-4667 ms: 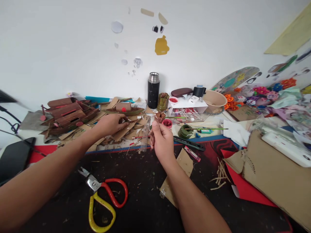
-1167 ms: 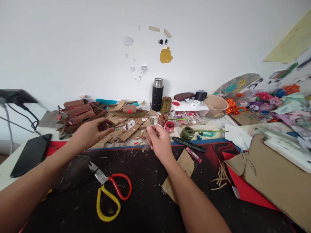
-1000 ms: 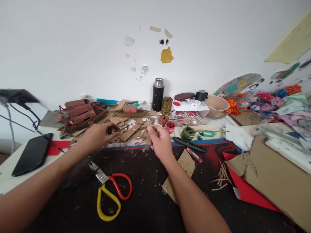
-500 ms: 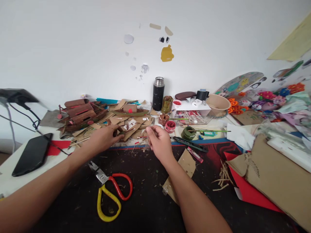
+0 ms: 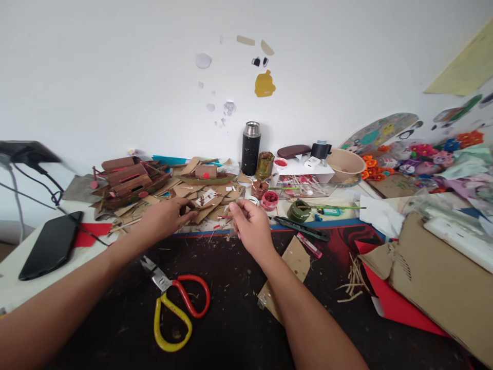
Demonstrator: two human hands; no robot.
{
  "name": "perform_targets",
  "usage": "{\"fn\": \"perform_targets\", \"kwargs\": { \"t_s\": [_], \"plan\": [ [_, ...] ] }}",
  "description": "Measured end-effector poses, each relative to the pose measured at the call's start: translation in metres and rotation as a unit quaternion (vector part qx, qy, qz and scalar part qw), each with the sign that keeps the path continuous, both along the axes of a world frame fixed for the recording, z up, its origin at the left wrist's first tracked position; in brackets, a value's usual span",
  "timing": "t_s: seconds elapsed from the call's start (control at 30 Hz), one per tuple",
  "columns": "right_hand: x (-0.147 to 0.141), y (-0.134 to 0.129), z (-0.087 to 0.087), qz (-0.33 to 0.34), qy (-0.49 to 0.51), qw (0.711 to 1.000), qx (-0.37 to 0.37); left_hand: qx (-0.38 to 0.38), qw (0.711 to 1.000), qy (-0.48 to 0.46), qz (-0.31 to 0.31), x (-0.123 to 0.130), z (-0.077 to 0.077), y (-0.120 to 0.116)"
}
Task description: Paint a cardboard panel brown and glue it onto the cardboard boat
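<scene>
My left hand [image 5: 164, 218] is over the near edge of a heap of cardboard scraps [image 5: 154, 208], thumb and fingers curled towards each other. A small dark piece seems to sit at its fingertips, too small to name. Thumb and forefinger of my right hand [image 5: 252, 226] are pinched together at the front of the heap; what they hold, if anything, cannot be made out. Just left of its fingertips is a thin stick with a red part [image 5: 225, 217]. Behind the hands stand a small model boat [image 5: 206, 177] and, further left, larger brown model boats [image 5: 133, 182].
Scissors [image 5: 165, 288] with red and yellow handles lie on the dark mat. Right of my right hand are paint jars [image 5: 269, 200], a green paint jar [image 5: 299, 210], a cutter knife [image 5: 302, 228] and a cardboard strip [image 5: 295, 257]. A black flask [image 5: 251, 149] stands behind; a phone [image 5: 52, 246] lies left.
My right hand has shifted very slightly to the left, its pinch kept. My left hand stays almost in the same place over the scraps.
</scene>
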State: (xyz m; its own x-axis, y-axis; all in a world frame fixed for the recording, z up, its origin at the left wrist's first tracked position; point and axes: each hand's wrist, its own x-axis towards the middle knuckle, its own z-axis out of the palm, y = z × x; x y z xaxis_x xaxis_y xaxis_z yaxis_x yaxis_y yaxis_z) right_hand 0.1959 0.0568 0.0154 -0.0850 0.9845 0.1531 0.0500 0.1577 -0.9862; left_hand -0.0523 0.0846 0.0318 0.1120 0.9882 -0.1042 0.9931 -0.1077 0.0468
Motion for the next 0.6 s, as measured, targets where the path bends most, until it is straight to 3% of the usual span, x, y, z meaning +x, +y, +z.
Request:
{"fn": "perform_targets", "kwargs": {
  "t_s": [0.6],
  "plan": [
    [-0.0002,0.0006,-0.0013,0.002,-0.037,0.999,0.020,0.030,0.999,0.026,-0.028,0.0045,-0.0012,0.0020]
  ]
}}
